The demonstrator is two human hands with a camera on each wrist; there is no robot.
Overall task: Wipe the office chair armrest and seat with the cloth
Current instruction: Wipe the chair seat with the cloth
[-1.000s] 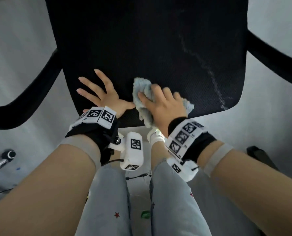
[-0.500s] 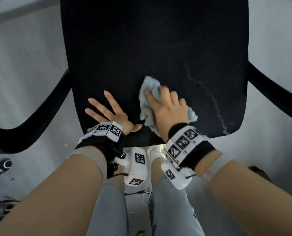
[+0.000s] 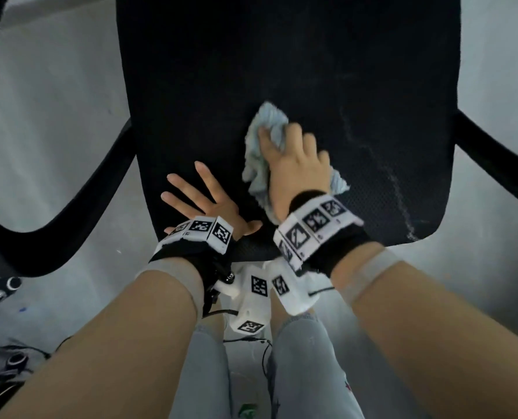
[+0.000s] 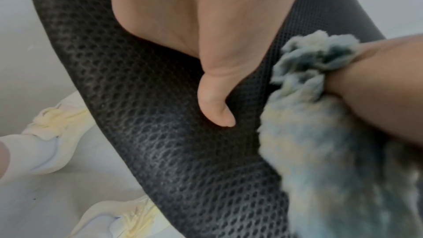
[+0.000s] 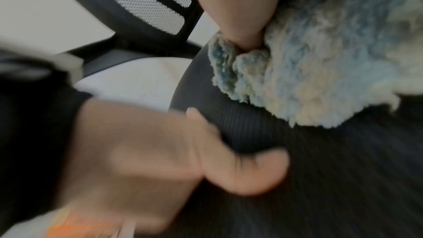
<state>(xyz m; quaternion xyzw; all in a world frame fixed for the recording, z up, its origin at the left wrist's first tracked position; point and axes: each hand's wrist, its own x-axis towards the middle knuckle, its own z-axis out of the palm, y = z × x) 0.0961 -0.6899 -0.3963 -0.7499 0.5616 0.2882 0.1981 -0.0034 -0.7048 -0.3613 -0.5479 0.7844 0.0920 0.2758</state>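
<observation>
Right hand, fingers curled on the bunched cloth, has pushed it from the seat's front edge toward mid-seat. Left hand stays flat, fingers spread, bracing the front edge. White streak near the right edge looks unwiped.

Wore black wrist straps carrying white blocks printed with black square markers, thin black cables trailing below, pale bands on both forearms, light grey-blue trousers, and white-and-cream shoes.
</observation>
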